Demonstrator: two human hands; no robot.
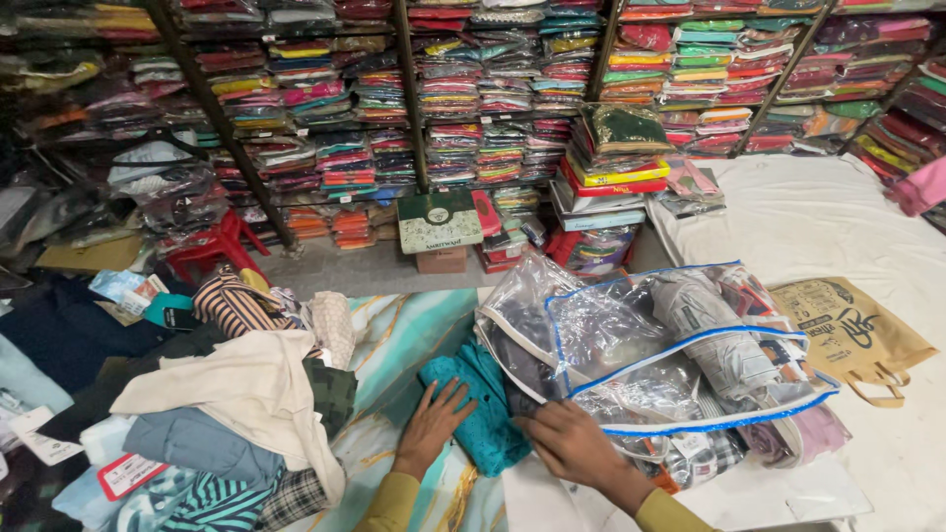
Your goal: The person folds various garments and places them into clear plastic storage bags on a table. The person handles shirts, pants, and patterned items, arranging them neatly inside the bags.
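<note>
Teal garment [481, 409] under left hand [431, 426], right hand [572, 443] on clear zip bag [680, 345]

Left hand [432, 426] flat on teal garment [483, 409], right hand [572, 445] on clear blue-trimmed bag [680, 345].

A folded teal garment [480, 406] lies flat beside an open clear blue-trimmed bag [658, 347].

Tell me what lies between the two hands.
In the head view, the lower end of the teal embroidered garment lies between the left hand and the right hand. The left hand rests on it; the right touches the clear blue-trimmed bag.
</note>
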